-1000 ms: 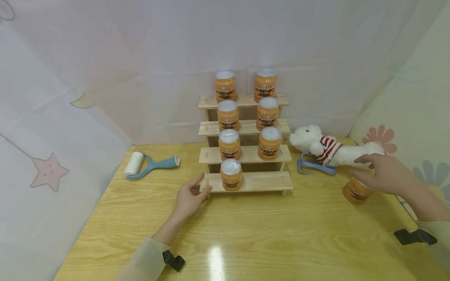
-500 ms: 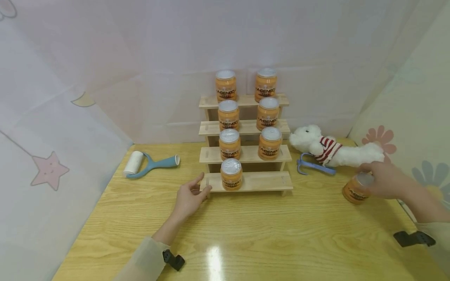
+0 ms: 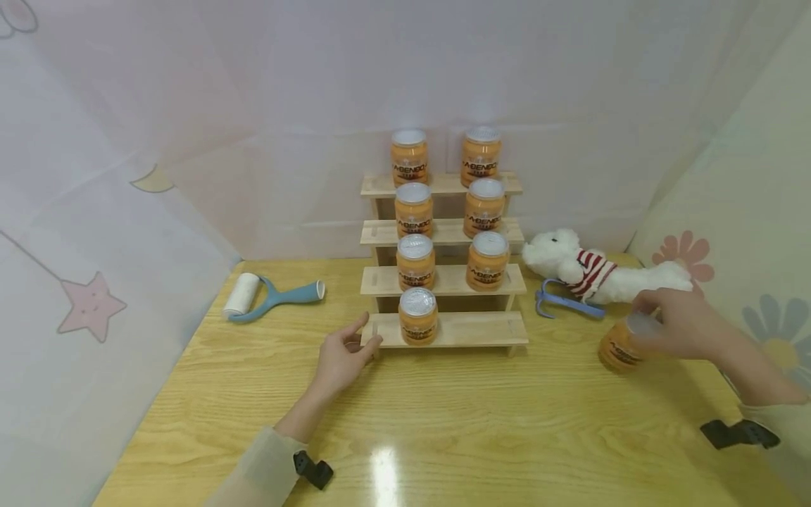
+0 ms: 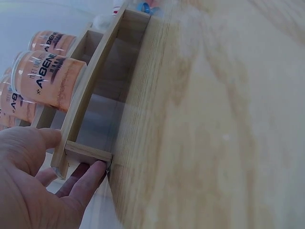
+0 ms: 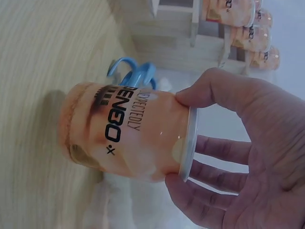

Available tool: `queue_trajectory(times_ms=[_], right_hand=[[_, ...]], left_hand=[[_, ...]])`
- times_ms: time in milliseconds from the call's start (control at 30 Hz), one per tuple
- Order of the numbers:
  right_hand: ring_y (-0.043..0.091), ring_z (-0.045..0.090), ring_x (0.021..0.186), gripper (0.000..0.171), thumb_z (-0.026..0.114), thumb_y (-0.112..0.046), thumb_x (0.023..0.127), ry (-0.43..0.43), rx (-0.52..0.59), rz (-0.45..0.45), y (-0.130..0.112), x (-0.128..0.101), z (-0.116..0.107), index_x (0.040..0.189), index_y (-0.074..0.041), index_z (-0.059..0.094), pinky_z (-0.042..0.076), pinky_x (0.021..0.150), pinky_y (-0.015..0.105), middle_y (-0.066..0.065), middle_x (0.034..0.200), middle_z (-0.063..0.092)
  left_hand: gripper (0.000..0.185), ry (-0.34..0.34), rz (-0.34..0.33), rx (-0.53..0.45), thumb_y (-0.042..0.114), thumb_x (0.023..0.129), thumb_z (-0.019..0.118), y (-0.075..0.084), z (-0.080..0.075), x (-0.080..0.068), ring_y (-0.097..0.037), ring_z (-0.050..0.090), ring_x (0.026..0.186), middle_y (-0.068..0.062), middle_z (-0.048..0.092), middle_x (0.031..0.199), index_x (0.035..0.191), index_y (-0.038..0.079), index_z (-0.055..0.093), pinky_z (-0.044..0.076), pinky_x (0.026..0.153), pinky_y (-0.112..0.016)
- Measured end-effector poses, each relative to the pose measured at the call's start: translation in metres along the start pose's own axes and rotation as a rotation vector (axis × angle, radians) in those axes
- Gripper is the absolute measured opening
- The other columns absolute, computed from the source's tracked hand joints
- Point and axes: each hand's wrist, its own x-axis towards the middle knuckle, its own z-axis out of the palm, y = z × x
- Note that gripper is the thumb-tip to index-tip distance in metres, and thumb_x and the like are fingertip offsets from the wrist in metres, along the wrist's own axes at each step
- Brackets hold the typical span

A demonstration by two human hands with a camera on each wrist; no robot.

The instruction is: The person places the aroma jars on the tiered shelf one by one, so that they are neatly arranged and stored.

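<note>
My right hand grips an orange jar by its silver-lidded top, thumb on one side and fingers on the other. The jar is upright, close over the table at the right. A stepped wooden shelf stands in the middle. My left hand holds the left end of its lowest step, thumb at the board and fingertips against the short leg. One jar stands left of centre on that step. Each of the three higher steps carries two matching jars, such as the right one on the second step.
Behind the held jar lies a white plush toy in a red-striped top, with a blue hook-shaped item before it. To the left is a lint roller with a blue handle. Patterned cloth hangs behind the table.
My right hand has closed round the jar's top and moved it left, toward the shelf. The left hand has stayed at the shelf's end.
</note>
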Motion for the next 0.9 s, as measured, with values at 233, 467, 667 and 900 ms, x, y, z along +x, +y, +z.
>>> queue_trajectory(times_ms=[233, 467, 667, 900], right_hand=[[0.005, 0.059, 0.068, 0.029, 0.090, -0.023, 0.076, 0.029, -0.016, -0.009, -0.037, 0.017, -0.010, 0.101, -0.016, 0.077, 0.044, 0.055, 0.024, -0.002, 0.092, 0.076], [0.010, 0.061, 0.075, 0.034, 0.092, -0.019, 0.074, 0.160, 0.057, -0.084, -0.080, 0.030, -0.010, 0.102, -0.020, 0.074, 0.047, 0.050, 0.023, -0.002, 0.092, 0.072], [0.010, 0.060, 0.076, 0.039, 0.092, -0.017, 0.074, 0.191, 0.143, -0.167, -0.105, 0.042, -0.001, 0.108, -0.017, 0.076, 0.050, 0.051, 0.022, -0.001, 0.093, 0.071], [0.011, 0.057, 0.070, 0.039, 0.092, -0.016, 0.073, 0.208, 0.198, -0.246, -0.126, 0.055, 0.018, 0.108, -0.019, 0.074, 0.050, 0.055, 0.022, -0.003, 0.096, 0.068]], left_hand=[[0.062, 0.004, -0.005, 0.006, 0.032, 0.098, 0.079, -0.001, 0.000, 0.001, -0.029, 0.075, 0.107, -0.020, 0.069, 0.129, 0.155, 0.019, 0.057, 0.064, 0.079, -0.026], [0.061, 0.007, 0.001, 0.020, 0.032, 0.098, 0.079, -0.001, 0.001, 0.002, -0.029, 0.076, 0.107, -0.019, 0.070, 0.127, 0.154, 0.021, 0.058, 0.064, 0.080, -0.027], [0.062, 0.006, -0.003, 0.030, 0.034, 0.099, 0.079, -0.001, 0.001, 0.001, -0.030, 0.074, 0.111, -0.020, 0.068, 0.131, 0.155, 0.021, 0.057, 0.064, 0.085, -0.031], [0.062, 0.002, -0.003, 0.025, 0.034, 0.099, 0.079, -0.002, 0.001, 0.001, -0.029, 0.075, 0.109, -0.019, 0.069, 0.128, 0.155, 0.021, 0.057, 0.064, 0.082, -0.029]])
